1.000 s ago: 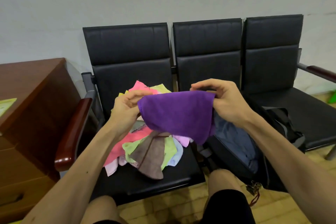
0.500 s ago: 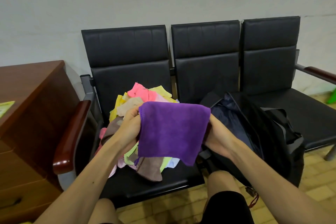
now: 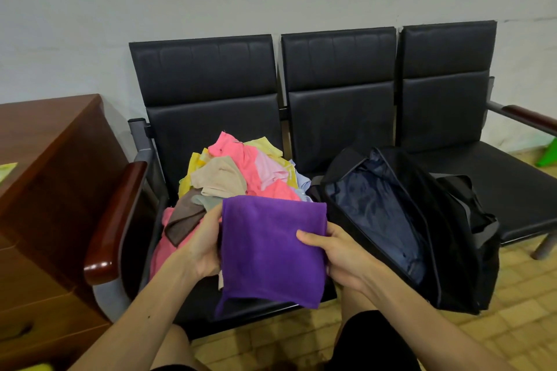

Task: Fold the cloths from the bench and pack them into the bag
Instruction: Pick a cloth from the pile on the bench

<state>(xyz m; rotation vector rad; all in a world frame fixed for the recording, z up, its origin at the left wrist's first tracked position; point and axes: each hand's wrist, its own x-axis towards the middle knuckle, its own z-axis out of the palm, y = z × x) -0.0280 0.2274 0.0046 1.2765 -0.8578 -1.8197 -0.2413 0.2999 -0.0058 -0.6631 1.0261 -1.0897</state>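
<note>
Brown cabinet (image 3: 54, 178) stands beside bench (image 3: 340, 117); purple cloth (image 3: 271, 247) hides pile (image 3: 238, 172) front.

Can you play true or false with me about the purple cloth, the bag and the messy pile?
1. The left hand and the right hand both hold the purple cloth. True.
2. The bag is zipped shut. False: it is wide open.
3. The pile of cloths lies on the bench, left of the bag. True.
4. The purple cloth is already inside the bag. False: it is in the hands, beside the bag.
</note>
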